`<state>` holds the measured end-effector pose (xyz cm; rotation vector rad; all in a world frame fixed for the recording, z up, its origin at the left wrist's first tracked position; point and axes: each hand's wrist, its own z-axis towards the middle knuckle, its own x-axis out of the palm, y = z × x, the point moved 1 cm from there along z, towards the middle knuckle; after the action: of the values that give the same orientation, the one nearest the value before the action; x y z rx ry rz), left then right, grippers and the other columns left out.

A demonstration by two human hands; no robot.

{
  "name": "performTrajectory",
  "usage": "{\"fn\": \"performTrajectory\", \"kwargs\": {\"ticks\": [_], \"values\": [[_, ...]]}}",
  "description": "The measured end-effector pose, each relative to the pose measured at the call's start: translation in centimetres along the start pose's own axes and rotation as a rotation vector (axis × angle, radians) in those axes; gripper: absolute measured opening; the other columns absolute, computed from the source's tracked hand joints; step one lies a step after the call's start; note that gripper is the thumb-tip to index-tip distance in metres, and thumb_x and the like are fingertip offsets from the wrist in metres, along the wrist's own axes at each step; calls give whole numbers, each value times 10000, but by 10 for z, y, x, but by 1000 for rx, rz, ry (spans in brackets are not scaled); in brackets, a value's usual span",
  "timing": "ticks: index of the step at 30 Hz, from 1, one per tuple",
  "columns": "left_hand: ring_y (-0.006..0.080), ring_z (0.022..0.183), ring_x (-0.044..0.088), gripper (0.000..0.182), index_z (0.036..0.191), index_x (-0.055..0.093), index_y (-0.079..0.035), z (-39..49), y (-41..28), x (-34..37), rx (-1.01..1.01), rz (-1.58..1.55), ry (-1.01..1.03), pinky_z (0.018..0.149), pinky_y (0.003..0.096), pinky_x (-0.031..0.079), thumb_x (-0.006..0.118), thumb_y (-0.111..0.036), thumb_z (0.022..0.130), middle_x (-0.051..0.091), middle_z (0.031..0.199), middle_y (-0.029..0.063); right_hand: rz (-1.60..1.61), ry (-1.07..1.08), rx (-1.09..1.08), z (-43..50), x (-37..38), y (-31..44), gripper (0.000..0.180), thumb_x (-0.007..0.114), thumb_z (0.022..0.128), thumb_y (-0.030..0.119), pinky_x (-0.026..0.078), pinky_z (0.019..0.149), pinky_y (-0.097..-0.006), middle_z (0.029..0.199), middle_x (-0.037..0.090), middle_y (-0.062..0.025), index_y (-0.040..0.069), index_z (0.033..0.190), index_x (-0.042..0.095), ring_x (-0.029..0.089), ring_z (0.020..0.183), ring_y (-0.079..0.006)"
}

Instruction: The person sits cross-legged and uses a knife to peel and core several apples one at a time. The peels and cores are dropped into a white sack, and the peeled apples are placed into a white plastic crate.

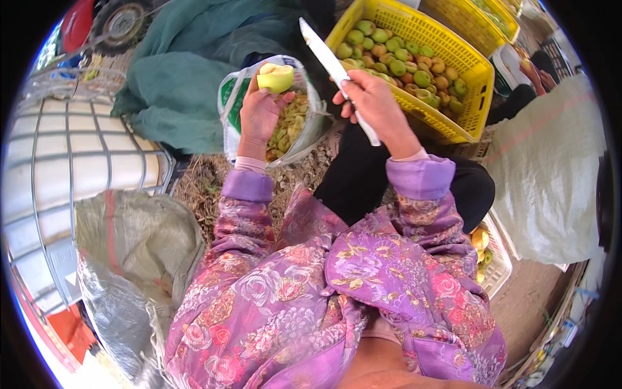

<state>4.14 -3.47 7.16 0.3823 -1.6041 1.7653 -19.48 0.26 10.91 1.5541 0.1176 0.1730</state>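
My left hand [261, 109] holds up a green apple [275, 79] with pale flesh cut bare on its upper side. In my right hand [371, 99] is a knife [324, 53] with a white handle, its blade pointing up and to the left, apart from the apple. Beneath my left hand stands an open white and green woven sack [231, 104] holding many cut apple pieces [291, 127]. A yellow plastic crate [478, 92] full of green and reddish apples [398, 67] lies beyond my right hand.
More yellow crates [454, 22] stand at the upper right, near another person's hands [534, 75]. A white crate [500, 262] with apples is by my right knee. Green netting [180, 87], a caged white tank [87, 146] and woven sacks [141, 233] lie on the left.
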Motion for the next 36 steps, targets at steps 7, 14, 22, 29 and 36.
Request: {"fn": "performTrajectory", "kwargs": {"ticks": [7,14,22,29,36], "values": [[375,1077,564,520,1367,443,-147,-34,6,-39,99,-169,-256,776,438,504,410,-398,913,553,1237,145,-513,-133,-395,4,78,-81,373,558,921,145,491,740,-402,953,611,-204,26,1275,544,617,843,-347],[319,871,623,529,1189,521,-117,-24,28,-67,44,-189,-591,601,370,498,269,-538,989,621,1061,122,-688,-46,-487,-10,86,-105,449,582,903,183,488,679,-431,963,543,-145,99,1335,494,595,816,-366],[358,834,599,667,1220,488,-8,-11,9,-92,78,-130,-563,584,336,458,218,-567,977,608,1093,210,-804,10,-474,-9,80,-105,427,610,879,174,496,668,-402,932,550,-89,137,1300,548,610,799,-308],[337,753,609,639,1142,520,-17,-18,-3,-100,31,-151,-480,542,328,432,267,-578,971,631,1008,179,-84,133,-200,2,75,-110,311,527,954,184,470,615,-295,913,637,-109,42,1225,577,592,691,-185],[343,878,609,613,1169,519,-20,-11,48,-77,-34,-313,-463,701,434,517,318,-559,956,620,1051,247,414,493,427,1,67,-103,281,412,997,207,420,436,-239,728,624,-77,0,1066,589,527,484,-99]]}}
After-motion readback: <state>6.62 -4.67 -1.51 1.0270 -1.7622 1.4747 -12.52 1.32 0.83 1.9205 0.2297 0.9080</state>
